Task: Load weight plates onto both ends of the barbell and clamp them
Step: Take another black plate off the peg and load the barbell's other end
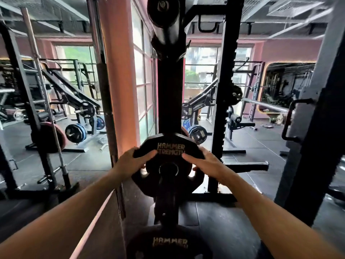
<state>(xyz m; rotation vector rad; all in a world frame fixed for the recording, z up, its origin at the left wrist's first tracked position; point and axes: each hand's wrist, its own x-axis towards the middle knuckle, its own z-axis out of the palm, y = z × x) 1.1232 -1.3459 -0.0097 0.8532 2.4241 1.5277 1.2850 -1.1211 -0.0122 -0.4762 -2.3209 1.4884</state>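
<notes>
A black Hammer Strength weight plate (170, 146) hangs on a storage peg of the black rack upright (169, 101) straight ahead. My left hand (133, 160) grips its left rim, fingers curled over the edge. My right hand (203, 161) holds its right rim, index finger lying across the face. Below it a second Hammer Strength plate (169, 243) sits on a lower peg near the bottom edge. A barbell end (163, 8) sticks out toward me overhead. Another barbell (265, 104) rests on the rack at right.
A pink pillar (119, 71) stands just left of the rack. A bare bar (42, 86) leans upright at left. Plate-loaded machines with blue plates (75, 133) sit behind on black rubber floor. A dark rack post (315, 128) rises at right.
</notes>
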